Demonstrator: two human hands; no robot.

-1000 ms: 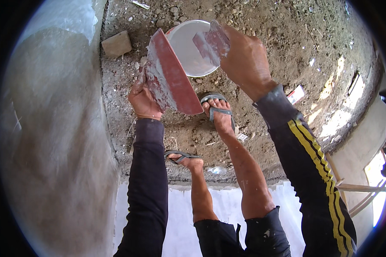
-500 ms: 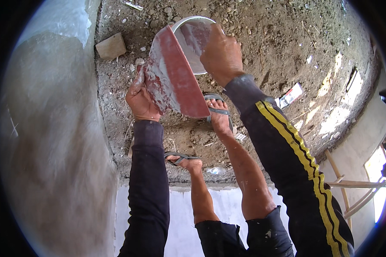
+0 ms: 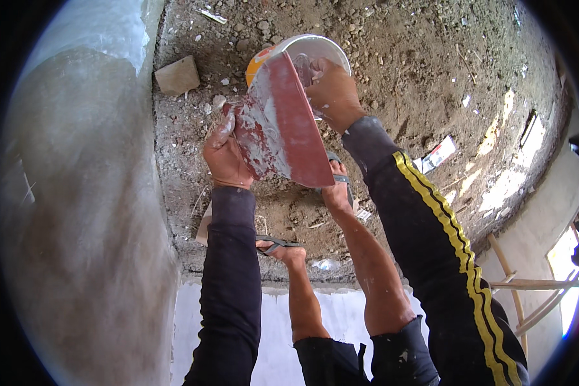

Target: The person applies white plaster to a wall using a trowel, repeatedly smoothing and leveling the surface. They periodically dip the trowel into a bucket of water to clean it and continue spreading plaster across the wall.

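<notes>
A flat red putty board (image 3: 296, 128), smeared with white putty along its left part, is tilted in front of me. My left hand (image 3: 228, 154) grips it by its left edge, thumb on top. Just behind the board is a round white bucket (image 3: 325, 44) with an orange patch on its outside. The board hides much of the bucket's near side. My right hand (image 3: 334, 96) reaches into the bucket's mouth with its fingers curled. White smears mark its skin. What those fingers hold, if anything, is not clear.
Rough soil with pebbles surrounds my sandalled feet (image 3: 341, 183). A grey wall (image 3: 90, 193) rises at the left, with a brick-like block (image 3: 177, 76) at its foot. Scraps and a crumpled packet (image 3: 436, 154) lie to the right. Wooden poles (image 3: 527, 284) stand at the far right.
My right hand has gone from the bucket's rim deeper into its mouth. The board, still in my left hand, and the bucket sit slightly farther right and lower in view.
</notes>
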